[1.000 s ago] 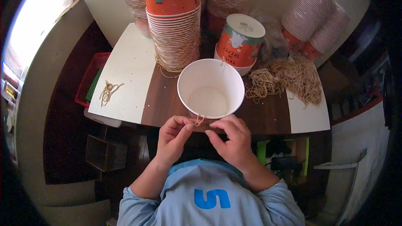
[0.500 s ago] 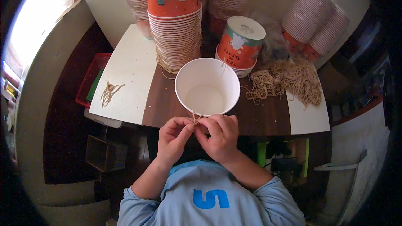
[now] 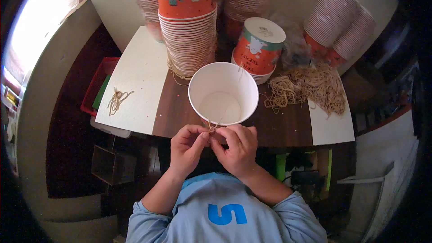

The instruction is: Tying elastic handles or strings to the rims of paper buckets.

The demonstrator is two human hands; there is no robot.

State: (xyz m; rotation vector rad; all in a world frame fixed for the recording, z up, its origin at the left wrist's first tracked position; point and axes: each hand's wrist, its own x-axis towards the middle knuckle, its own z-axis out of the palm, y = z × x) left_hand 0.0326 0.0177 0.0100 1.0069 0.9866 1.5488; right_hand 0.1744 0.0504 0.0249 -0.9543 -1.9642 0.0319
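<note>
A white-lined paper bucket [image 3: 222, 92] stands mouth up near the table's front edge. Tan string [image 3: 211, 126] comes off its near rim, and a short piece of string shows at the far rim too. My left hand [image 3: 188, 148] is closed, thumb and fingertips pinching the string just below the rim. Right beside it, my right hand [image 3: 236, 146] pinches the same string from the other side, its fingers curled. The fingertips of both hands nearly meet around a small loop or knot, whose details are too small to make out.
Behind the bucket rises a tall stack of nested orange buckets [image 3: 188, 40], and right of it an upturned orange bucket [image 3: 256, 49]. A tangled heap of string [image 3: 315, 87] lies at the right; a small string bundle [image 3: 119, 101] lies left. Plastic-wrapped bucket stacks [image 3: 330, 13] stand behind.
Both hands hold almost the same place, with only slight finger shifts at the string. The string's loop near the rim looks a little different. The bucket has barely moved.
</note>
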